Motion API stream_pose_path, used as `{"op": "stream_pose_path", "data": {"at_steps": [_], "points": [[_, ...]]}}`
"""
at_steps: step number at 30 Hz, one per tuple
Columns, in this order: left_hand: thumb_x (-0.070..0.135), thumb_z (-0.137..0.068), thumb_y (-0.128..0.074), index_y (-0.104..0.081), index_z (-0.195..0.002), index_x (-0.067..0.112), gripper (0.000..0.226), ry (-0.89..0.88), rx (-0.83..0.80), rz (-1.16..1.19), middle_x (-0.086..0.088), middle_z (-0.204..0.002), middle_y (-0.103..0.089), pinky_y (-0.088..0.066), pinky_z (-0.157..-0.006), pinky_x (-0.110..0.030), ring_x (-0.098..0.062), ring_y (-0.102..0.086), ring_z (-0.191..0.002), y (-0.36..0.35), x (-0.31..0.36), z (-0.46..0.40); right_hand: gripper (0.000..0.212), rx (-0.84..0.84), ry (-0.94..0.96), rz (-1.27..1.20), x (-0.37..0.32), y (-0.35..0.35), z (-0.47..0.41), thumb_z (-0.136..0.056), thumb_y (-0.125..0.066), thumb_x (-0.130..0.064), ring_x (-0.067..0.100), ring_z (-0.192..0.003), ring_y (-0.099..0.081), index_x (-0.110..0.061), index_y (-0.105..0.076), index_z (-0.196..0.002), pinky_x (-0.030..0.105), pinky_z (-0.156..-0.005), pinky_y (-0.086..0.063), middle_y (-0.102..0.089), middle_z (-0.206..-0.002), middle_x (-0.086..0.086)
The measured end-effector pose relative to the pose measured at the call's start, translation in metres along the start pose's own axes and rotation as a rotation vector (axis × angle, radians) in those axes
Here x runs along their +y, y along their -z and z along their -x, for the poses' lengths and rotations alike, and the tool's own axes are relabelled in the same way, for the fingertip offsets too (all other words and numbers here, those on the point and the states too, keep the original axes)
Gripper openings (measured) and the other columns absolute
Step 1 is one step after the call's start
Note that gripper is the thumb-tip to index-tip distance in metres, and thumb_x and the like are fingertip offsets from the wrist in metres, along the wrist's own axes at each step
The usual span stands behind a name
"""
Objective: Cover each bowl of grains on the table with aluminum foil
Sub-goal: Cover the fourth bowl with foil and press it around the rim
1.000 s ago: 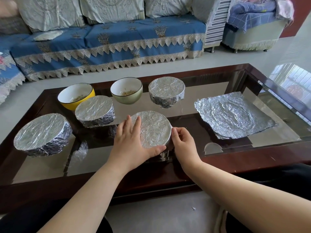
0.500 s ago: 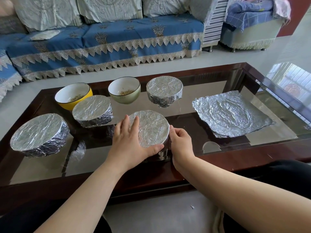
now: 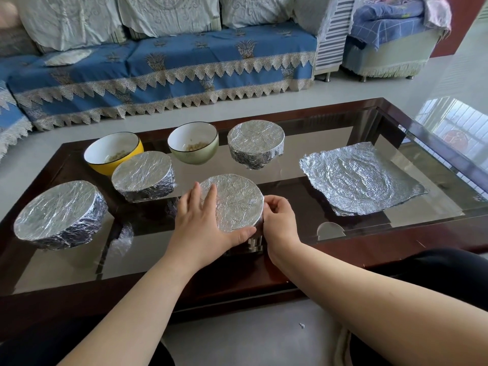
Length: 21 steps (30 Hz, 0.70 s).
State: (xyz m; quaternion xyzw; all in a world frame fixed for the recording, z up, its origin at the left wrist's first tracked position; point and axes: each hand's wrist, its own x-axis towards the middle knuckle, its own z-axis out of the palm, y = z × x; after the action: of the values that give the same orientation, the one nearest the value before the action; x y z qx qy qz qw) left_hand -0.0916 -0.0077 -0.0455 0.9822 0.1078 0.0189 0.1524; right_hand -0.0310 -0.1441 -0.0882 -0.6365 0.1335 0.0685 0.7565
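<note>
Left hand (image 3: 200, 228) lies flat, fingers straight, on a foil-covered bowl (image 3: 232, 204) on the desk (image 3: 343, 249); right hand (image 3: 280, 220) apparently pinches its foil edge.

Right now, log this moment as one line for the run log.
step: crimping foil on near bowl | left hand: flat on top | right hand: pinching rim | uncovered: yellow bowl, green bowl | spare foil sheet: right

Six bowls stand on the table (image 3: 343, 249). Four are foil-wrapped: one near the left edge (image 3: 59, 213), one behind it (image 3: 142, 175), one at the front middle (image 3: 233, 200), one toward the back (image 3: 255, 146). A yellow bowl (image 3: 113, 151) and a green bowl (image 3: 194, 145) at the back stand uncovered, holding grains. A crinkled foil sheet (image 3: 361, 178) lies flat toward the right edge.
</note>
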Motion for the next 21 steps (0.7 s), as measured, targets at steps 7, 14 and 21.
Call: {"op": "stream_pose_path", "data": {"at_steps": [7,14,21], "points": [[0.100,-0.044,-0.025,-0.003,-0.158,0.023,0.139,0.002,-0.004,0.007,-0.008,-0.165,0.006,-0.002,-0.123,-0.043,-0.025,0.009,-0.149,0.000,0.000,0.000,0.018,0.009,0.045,0.040,0.000,0.000,-0.003,-0.092,-0.055,-0.002,0.010,-0.062,-0.050,-0.018,-0.055,-0.084,0.024,-0.060,-0.045,-0.056,-0.078,0.001],[0.100,-0.046,-0.025,-0.008,-0.157,0.021,0.138,0.050,0.054,0.004,-0.012,-0.164,0.001,-0.003,-0.122,-0.042,-0.028,0.005,-0.148,-0.002,0.005,0.003,0.035,-0.027,0.086,0.138,-0.005,0.006,0.006,-0.079,-0.040,0.009,0.013,-0.077,-0.064,-0.015,-0.063,-0.089,0.024,-0.070,-0.054,-0.069,-0.087,0.003],[0.098,-0.047,-0.019,-0.006,-0.157,0.013,0.139,0.151,0.092,-0.012,-0.020,-0.163,0.000,-0.003,-0.121,-0.044,-0.035,0.002,-0.148,-0.002,0.020,0.008,0.036,-0.116,0.189,0.148,-0.010,0.014,0.012,-0.092,-0.039,-0.003,0.004,-0.109,-0.058,-0.018,-0.070,-0.101,0.013,-0.089,-0.045,-0.064,-0.116,-0.003]]}}
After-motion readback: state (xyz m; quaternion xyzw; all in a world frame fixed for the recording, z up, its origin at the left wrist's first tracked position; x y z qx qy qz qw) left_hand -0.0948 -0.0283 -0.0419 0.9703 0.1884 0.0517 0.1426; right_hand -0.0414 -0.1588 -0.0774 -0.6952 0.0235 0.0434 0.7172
